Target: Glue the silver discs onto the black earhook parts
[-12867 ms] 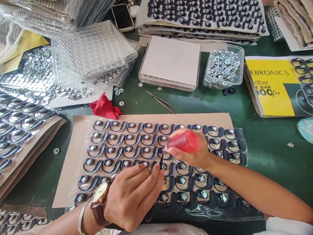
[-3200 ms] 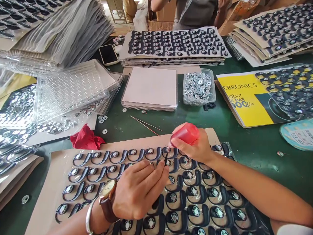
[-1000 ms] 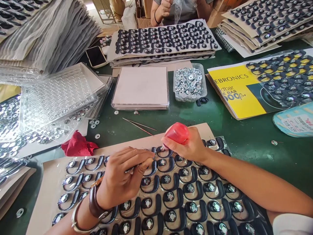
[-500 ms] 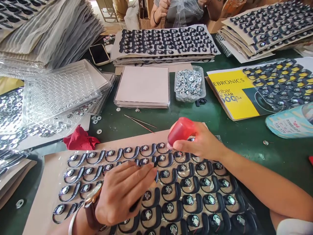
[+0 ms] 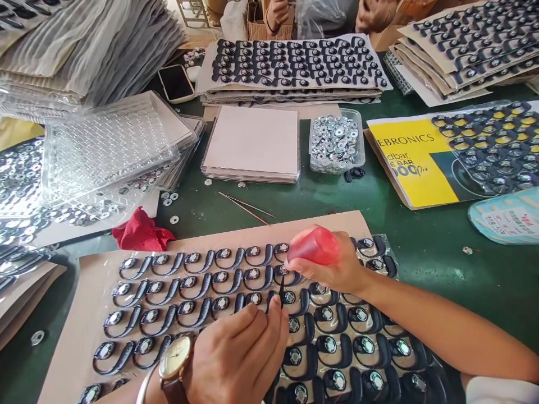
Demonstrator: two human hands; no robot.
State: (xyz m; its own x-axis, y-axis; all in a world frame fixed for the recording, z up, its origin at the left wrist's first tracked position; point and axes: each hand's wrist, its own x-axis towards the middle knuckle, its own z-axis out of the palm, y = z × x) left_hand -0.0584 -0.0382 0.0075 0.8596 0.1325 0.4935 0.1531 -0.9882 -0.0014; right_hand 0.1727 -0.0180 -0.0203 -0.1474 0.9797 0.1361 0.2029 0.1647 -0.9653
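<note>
My left hand (image 5: pixel 246 350), with a watch (image 5: pixel 177 356) at its wrist, pinches dark pointed tweezers (image 5: pixel 282 289). Their tip reaches a small round speaker part on a sheet. In my right hand (image 5: pixel 343 269) is a red squeeze bottle (image 5: pixel 315 247), tilted so that its nozzle points down and left, close to the tweezers' tip. Whether the nozzle touches the part I cannot tell. Rows of black curved pieces with round silver-centred parts (image 5: pixel 186 307) lie under clear film on a brown card (image 5: pixel 84 292) beneath both hands. My hands hide some of them.
Beyond the card lie thin metal tweezers (image 5: pixel 248 209), a red cloth (image 5: pixel 142 230) and a stack of clear-edged pale panels (image 5: pixel 252 140). A clear tub (image 5: pixel 337 143) holds metal washers. Farther back are a phone (image 5: pixel 176 84), loaded card stacks (image 5: pixel 295 64) and another person's hands (image 5: pixel 278 12).
My left hand has moved right and turned, bringing the tweezers' tip into sight beside the bottle's nozzle. The red bottle has come lower and tilted further over. The view has shifted slightly.
</note>
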